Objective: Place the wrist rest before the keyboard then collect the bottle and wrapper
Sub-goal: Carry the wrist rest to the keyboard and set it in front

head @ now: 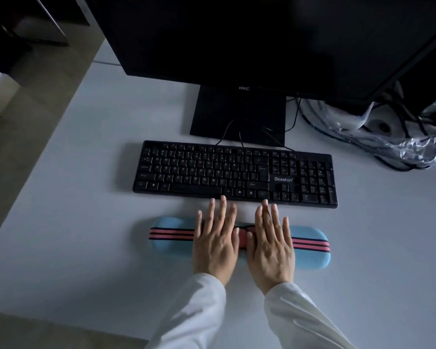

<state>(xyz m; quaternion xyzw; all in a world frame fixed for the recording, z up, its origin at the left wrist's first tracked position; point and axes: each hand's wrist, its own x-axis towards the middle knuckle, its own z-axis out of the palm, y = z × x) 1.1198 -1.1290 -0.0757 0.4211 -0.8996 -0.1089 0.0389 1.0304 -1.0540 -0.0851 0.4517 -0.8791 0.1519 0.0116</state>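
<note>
The wrist rest [239, 240] lies flat on the pale surface [86, 222], its long axis running left to right and roughly parallel to the keyboard [234, 173], just beside that keyboard's near edge with a thin strip of bare surface between them. It sits shifted slightly right of the letter keys, its left end a little inside the keyboard's left end.

The left hand [215, 244] rests palm-down on the blue pad just left of its middle, fingers [222, 210] straight and loosely spread, gripping nothing; their tips reach past the pad's far edge to the keyboard's front rim. The right hand [271, 248] lies beside it in the same way, flat and holding nothing, just right of the pad's middle.

The placing step looks nearly finished, with both hands pressing or nudging the pad rather than lifting it.

No bottle is in view. Crumpled clear plastic [400, 144] lies far to the right, among cables beside the monitor [275, 39]; if that is the wrapper, the right hand is nearer, and the reach goes forward and rightward past the keyboard's number pad.
</note>
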